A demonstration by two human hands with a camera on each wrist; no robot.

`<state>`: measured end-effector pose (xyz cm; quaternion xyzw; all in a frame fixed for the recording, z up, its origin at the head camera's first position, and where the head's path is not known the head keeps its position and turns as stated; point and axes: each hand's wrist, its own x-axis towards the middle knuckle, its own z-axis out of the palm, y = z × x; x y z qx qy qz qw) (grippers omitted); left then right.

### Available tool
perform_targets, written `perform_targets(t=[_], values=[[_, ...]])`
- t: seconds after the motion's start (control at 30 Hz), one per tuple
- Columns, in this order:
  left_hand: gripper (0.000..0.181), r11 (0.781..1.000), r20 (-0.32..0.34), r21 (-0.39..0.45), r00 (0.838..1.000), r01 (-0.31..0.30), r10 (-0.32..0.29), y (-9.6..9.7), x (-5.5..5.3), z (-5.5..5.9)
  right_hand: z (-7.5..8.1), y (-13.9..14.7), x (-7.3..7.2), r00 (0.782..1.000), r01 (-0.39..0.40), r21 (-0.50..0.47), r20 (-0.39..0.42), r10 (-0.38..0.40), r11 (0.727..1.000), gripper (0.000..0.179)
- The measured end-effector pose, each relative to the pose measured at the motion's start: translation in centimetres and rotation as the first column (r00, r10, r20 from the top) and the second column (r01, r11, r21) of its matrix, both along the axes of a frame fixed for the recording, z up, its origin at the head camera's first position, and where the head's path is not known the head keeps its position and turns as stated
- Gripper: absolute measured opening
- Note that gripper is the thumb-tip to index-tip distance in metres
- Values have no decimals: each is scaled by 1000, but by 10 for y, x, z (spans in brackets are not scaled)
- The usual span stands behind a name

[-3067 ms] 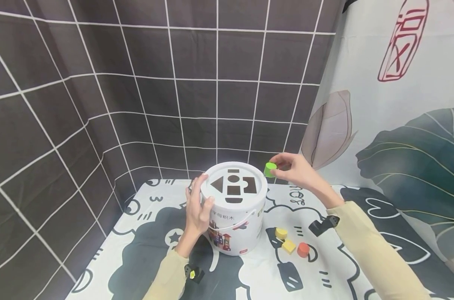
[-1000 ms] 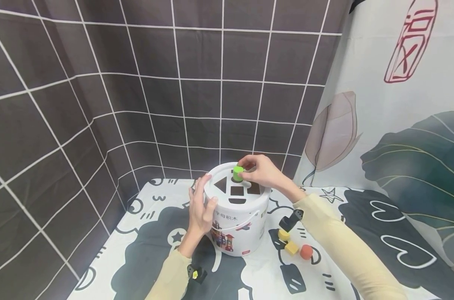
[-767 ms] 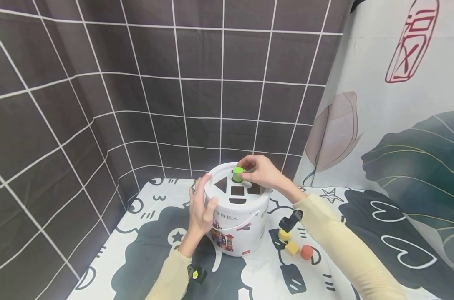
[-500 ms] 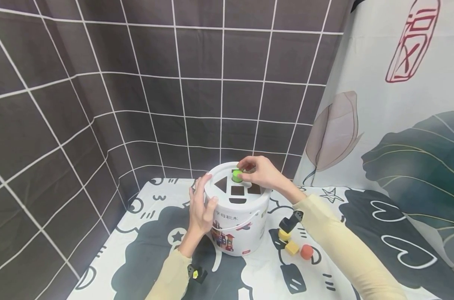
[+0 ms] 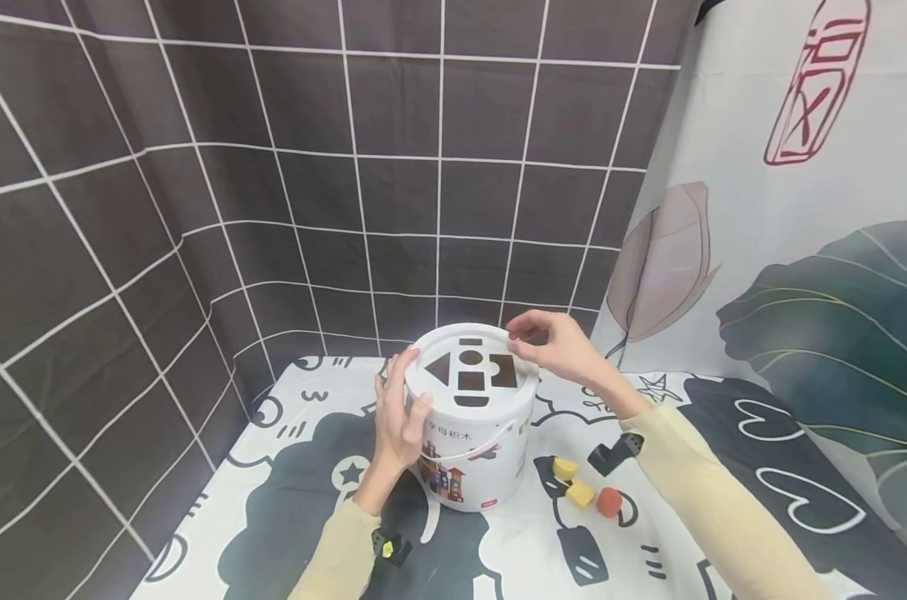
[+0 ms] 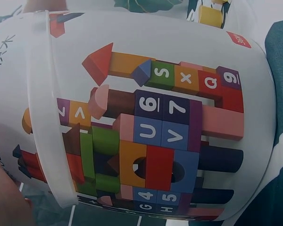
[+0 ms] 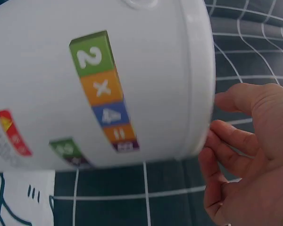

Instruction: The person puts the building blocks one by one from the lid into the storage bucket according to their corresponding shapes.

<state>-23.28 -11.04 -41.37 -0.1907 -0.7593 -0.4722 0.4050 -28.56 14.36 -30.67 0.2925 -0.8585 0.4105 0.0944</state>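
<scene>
A white toy-block bucket [image 5: 472, 475] stands upright on the cloth, with shaped holes cut in its lid [image 5: 491, 400]. My left hand [image 5: 397, 417] rests against its left side, fingers extended up to the rim and thumb at the front. Over the lid's right edge hovers my right hand [image 5: 558, 343], fingers loosely bent and nothing between them. The right wrist view puts this hand [image 7: 254, 150] beside the bucket's rim [image 7: 198, 80]. No green block shows in any current view; the inside of the bucket is hidden.
Right of the bucket lie two yellow blocks, one rounded [image 5: 565, 468] and one squarish [image 5: 579, 493], and a red round block [image 5: 608, 502]. A thin white handle [image 5: 468, 455] hangs across the bucket's front. A dark gridded curtain [image 5: 393, 208] stands behind.
The green cylinder, pinched over the lid's round hole and then sinking into it, has gone from sight. My right hand has let go and drawn back right. My left hand stays put.
</scene>
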Motion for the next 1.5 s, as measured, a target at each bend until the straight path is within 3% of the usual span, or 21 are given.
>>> perform_targets(t=[0.5, 1.0, 1.5], values=[[65, 1000, 10, -1, 1000, 13, -13, 0, 0, -1, -34, 76, 34, 985, 165, 44, 42, -167, 985, 26], [64, 1000, 7, -12, 1000, 15, -15, -1, 1, 0, -60, 93, 54, 979, 198, 21, 45, -199, 980, 27], [65, 1000, 11, -7, 1000, 22, -22, 0, 3, 0, -100, 104, 75, 963, 249, 29, 99, -251, 968, 26]])
